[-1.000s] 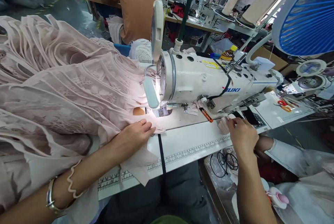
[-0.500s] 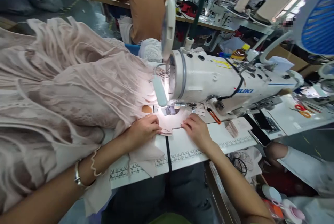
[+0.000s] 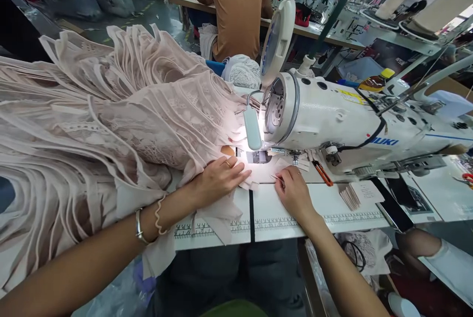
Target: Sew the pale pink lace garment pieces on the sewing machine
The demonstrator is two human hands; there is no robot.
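My left hand [image 3: 221, 180] lies with its fingers stretched out over small beige fabric pieces [image 3: 248, 184], left of the lit needle area. My right hand [image 3: 293, 191] pinches the edge of a small beige fabric piece [image 3: 278, 165] at the right of the presser foot. Above both hands is the white sewing machine [image 3: 325, 110], its small lamp [image 3: 253, 129] glowing beside the needle. A large heap of beige lace garments [image 3: 148, 125] spreads over the table's left side, against my left forearm.
Orange-handled snips [image 3: 322, 173] lie under the machine arm. Farther right are a stack of fabric labels [image 3: 361, 195] and a dark phone [image 3: 393, 206]. A printed ruler [image 3: 277, 223] runs along the table's front edge. A person in a brown shirt [image 3: 238, 9] sits beyond the machine.
The view has shifted left, so the scene sits farther right. My left hand's curled fingers have straightened and spread over the fabric pieces. The right hand keeps pinching near the presser foot.
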